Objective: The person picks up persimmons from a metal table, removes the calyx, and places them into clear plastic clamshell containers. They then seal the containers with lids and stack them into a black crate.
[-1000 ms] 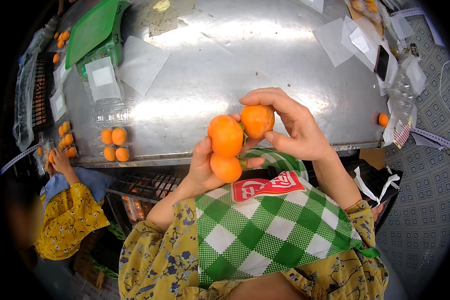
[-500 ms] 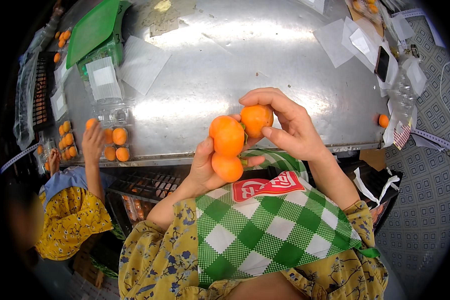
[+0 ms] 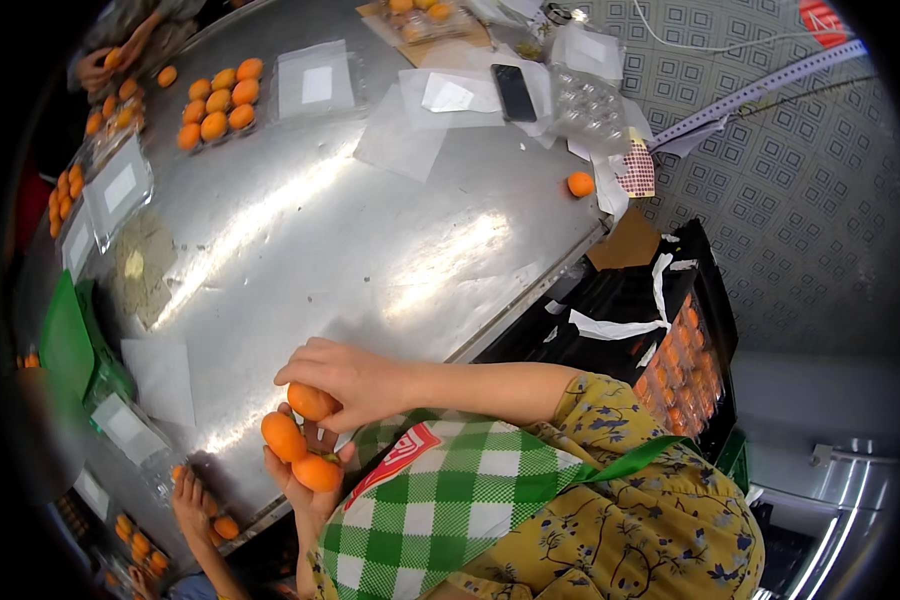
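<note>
Two orange fruits (image 3: 283, 437) in the half-curled left hand (image 3: 308, 502); another fruit (image 3: 312, 402) within the loosely closed right hand (image 3: 365, 385). Seem firm, likely bruise easily; want cupping around their sides.

Two fruits (image 3: 283, 437) in left hand (image 3: 311, 502), near edge of table (image 3: 330, 255). Right hand (image 3: 358, 383) just beyond, one fruit (image 3: 311, 402) in it. Other person's hand (image 3: 192, 508) farther left, by front edge. Tray (image 3: 65, 325) on left side of table, sheet (image 3: 160, 382) just right of it. Phone (image 3: 513, 93) far off, on papers (image 3: 541, 95). Fruit pack (image 3: 219, 100) at back, left of phone. Lone fruit (image 3: 580, 184) near right edge, nearer than phone. Crate (image 3: 712, 275) right of table, more packs (image 3: 682, 370) in it.
</note>
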A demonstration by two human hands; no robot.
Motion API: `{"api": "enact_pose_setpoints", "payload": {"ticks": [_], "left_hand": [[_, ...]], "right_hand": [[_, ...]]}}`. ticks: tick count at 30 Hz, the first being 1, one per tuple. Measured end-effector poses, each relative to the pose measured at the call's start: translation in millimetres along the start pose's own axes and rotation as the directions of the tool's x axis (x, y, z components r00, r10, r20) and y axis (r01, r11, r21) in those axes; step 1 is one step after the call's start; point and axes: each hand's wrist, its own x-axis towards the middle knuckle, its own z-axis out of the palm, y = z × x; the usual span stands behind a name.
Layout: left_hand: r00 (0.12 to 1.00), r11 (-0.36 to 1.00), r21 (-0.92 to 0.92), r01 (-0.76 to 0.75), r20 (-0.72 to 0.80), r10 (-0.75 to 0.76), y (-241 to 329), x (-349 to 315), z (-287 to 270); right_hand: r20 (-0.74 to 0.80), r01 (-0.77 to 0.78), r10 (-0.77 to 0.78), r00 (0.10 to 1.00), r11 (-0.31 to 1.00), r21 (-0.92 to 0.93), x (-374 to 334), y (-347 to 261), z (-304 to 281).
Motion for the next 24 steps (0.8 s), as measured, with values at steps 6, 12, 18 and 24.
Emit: {"api": "enact_pose_setpoints", "payload": {"ticks": [6,12,18,24], "left_hand": [[0.988,0.992,0.076,0.098,-0.13,-0.088,6,3,1],[0.985,0.988,0.04,0.147,-0.097,-0.143,4,9,-4],[0.988,0.981,-0.125,0.146,0.066,-0.138,-2,29,7],[0.985,0.983,-0.071,0.17,0.036,-0.168,-1,43,13]], "right_hand": [[0.219,0.002,0.017,0.976,0.996,-0.087,1,-7,-14],[0.288,-0.034,0.034,0.957,0.999,-0.005,-4,4,-18],[-0.3,-0.517,0.539,0.787,0.842,0.154,-35,82,-156],[-0.991,-0.999,0.132,0.031,0.021,-0.028,-212,186,-303]]}}
